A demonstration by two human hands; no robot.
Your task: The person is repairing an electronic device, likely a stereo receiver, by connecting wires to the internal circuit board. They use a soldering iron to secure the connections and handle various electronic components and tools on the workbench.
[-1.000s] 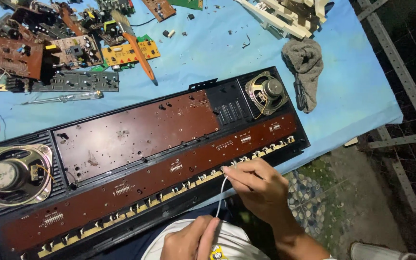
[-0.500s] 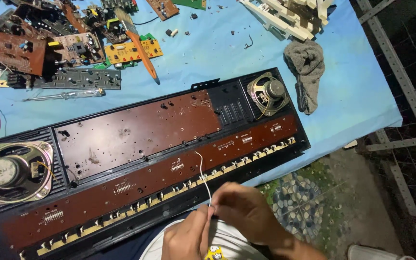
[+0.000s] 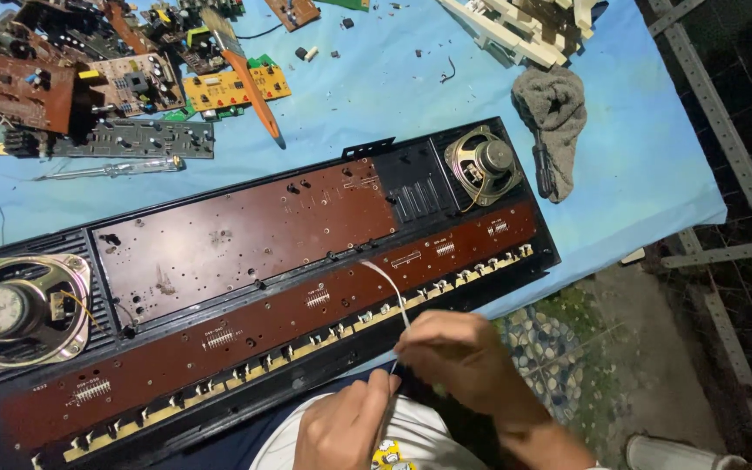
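Overhead, blue tablecloth (image 3: 376, 96) — cluttered, grey cloth (image 3: 553, 109)

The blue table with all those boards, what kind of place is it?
Probably a home electronics repair spot, maybe outdoors. A long black opened keyboard case with round speakers lies on the blue-covered table, beside loose brown and yellow circuit boards and a clear-handled screwdriver.

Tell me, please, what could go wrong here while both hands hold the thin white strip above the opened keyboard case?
1. The white strip bends between the right hand and left hand; it might kink or tear.
2. The keyboard case reaches the edge of the blue table, so a pull could shift it off.
3. The strip could snag the contact row.
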